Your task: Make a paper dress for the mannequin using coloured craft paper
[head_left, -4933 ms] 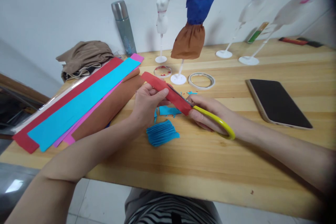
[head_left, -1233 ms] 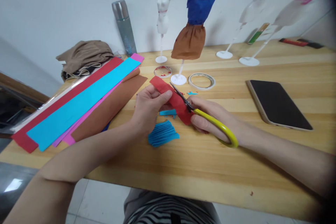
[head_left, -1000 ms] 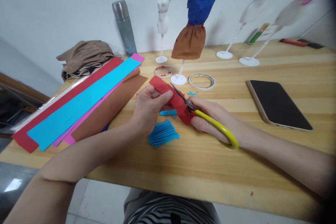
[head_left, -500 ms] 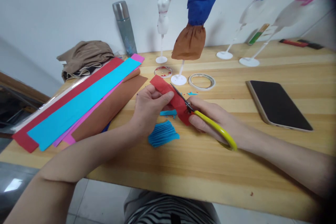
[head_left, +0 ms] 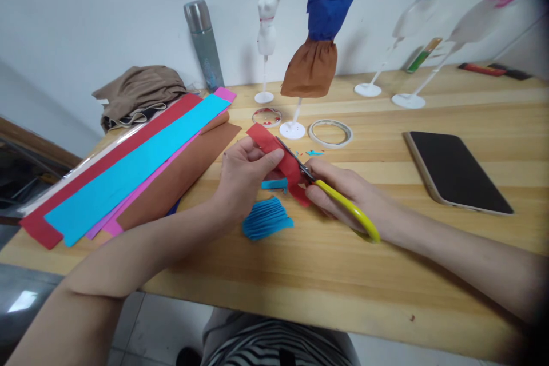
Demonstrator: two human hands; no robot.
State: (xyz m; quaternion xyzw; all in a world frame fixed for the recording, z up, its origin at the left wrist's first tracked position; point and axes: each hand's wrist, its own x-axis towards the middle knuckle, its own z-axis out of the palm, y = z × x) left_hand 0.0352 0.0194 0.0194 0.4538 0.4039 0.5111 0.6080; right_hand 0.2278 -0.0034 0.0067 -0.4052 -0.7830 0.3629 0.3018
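The left hand (head_left: 246, 171) pinches a red strip (head_left: 290, 168) between thumb and fingers, gripping it near the middle of its length, just above the tabletop (head_left: 240, 274) and in front of the wearer. The strip's long axis runs on a slant: one end points up and to the left, away from the body, while the other hangs down to the right, slightly curled, beside the right hand's fingers. The right hand (head_left: 343, 186) is closed around a pair of scissors (head_left: 329, 189) with yellow handles, thumb on the near side. The scissors lie nearly parallel to the strip, tips pointing forward and left, handles back toward the right wrist. Their dark blades appear to run along the strip's right edge, though at this angle it is hard to tell how much of it sits between them. Below the strip lie a small blue strip (head_left: 273, 185) and, nearer the wearer, a pleated blue piece (head_left: 266, 220). Beyond the hands, a few blue scraps (head_left: 314, 152) lie near a white ring (head_left: 330, 133), and behind them stands a small dress form (head_left: 321, 51) wearing a blue top and a gathered brown skirt.
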